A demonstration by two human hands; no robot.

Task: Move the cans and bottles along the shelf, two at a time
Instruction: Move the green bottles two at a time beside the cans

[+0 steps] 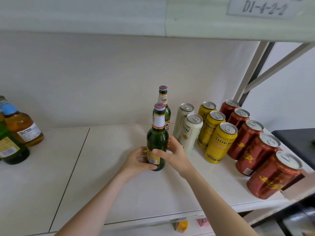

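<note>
The person is working at a white shelf (102,176) and is holding the front bottle (157,138), a green glass one with a white neck label, between both hands. The left hand (139,161) is wrapping its fingers round the low part of this bottle from the left, with the thumb lying near the base, so its grip is closing on the glass. The right hand (174,155) is meeting it from the other side: the thumb is pressing on the yellow label and the fingers are curling behind, so this grip is also closing on the same bottle. Whether those fingers are touching the back bottle (164,106) too, it is not possible to tell. The front bottle is standing upright near the middle of the shelf, and its base is seeming to rest on the surface. The low, two-sided hold is probably there because a tall narrow bottle is tipping easily. The back bottle is standing just behind it, and beside both, to the right, the white cans (190,132), the yellow cans (219,142) and the red cans (255,150) are waiting in rows. Well apart at the left edge an amber bottle (22,128) is standing, perhaps marking the place to fill. As the task is asking for two at a time, one hand is likely needing to take the back bottle.
</note>
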